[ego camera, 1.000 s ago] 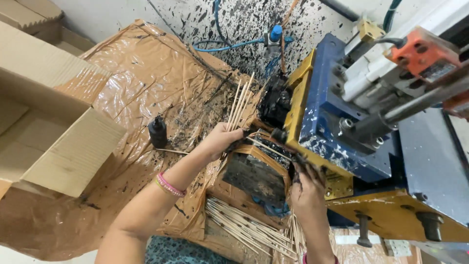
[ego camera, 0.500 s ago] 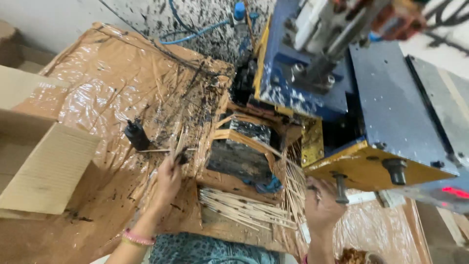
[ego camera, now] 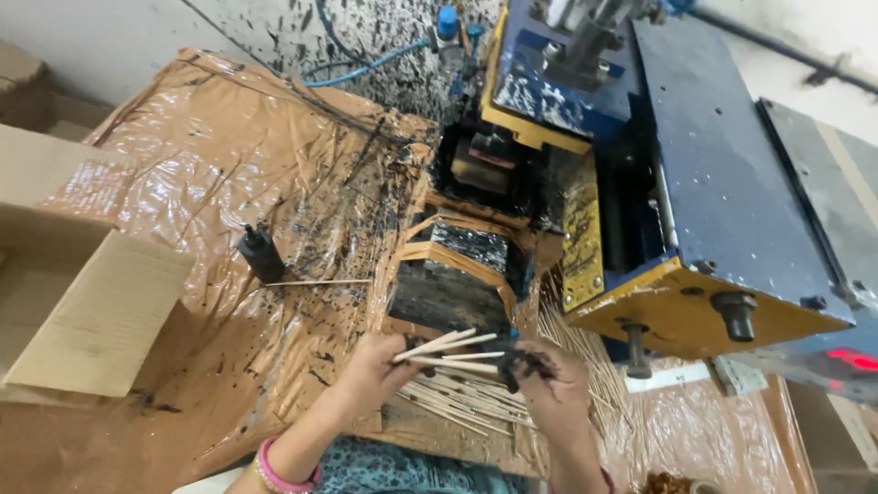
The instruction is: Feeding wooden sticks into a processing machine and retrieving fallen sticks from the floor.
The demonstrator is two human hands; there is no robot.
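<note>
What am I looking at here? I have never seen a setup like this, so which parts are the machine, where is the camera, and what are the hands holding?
The one picture comes from a camera on the person's head, looking down. The blue and yellow machine stands at the right, its front blackened with dark paste. The left hand and right hand together hold a few thin bamboo sticks; the right fingertips look smeared black. More sticks lie in a pile beneath the hands. The work surface is covered with brown plastic sheeting. On it stand a small black bottle and a single loose stick. An open cardboard box sits at the left.
</note>
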